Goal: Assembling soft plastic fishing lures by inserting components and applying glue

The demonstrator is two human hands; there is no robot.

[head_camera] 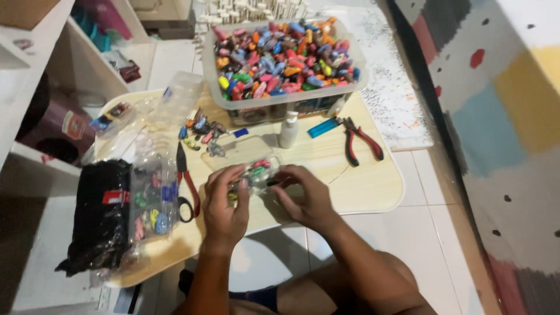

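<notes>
Lures in many colours are filling the clear tub [350, 87] while your left hand [224, 204] and right hand [303, 198] are gripping a small clear box [256, 172] holding a few bright ones.

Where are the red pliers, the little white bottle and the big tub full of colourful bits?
red pliers [363, 142], head view, on the handles near the pivot.
little white bottle [288, 131], head view, on the middle of its body.
big tub [274, 100], head view, on its clear front rim.
</notes>
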